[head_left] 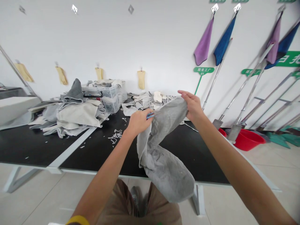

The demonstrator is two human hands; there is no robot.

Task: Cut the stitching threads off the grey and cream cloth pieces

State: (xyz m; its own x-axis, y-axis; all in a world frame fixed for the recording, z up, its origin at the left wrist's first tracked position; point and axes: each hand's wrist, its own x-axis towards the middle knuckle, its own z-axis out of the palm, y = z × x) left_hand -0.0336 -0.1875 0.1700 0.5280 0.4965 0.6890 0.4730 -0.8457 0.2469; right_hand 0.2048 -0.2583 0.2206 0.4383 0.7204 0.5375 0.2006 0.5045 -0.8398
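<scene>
A grey cloth (168,168) is stretched between my two hands, and its lower part hangs in folds over the table's front edge. My left hand (140,122) is closed at the cloth's upper left edge. From that same fist pokes a small blue tool (150,115), perhaps thread snips; most of it is hidden by the fingers. My right hand (192,104) pinches the cloth's upper right corner, with a finger pointing left past the edge.
On the black table (93,153) lie a tall pile of grey and cream cloths (75,115), a clear plastic box (112,97), more cloths (145,101) and white thread scraps (116,136). A red basin (249,140) and long-handled mops (246,100) stand to the right.
</scene>
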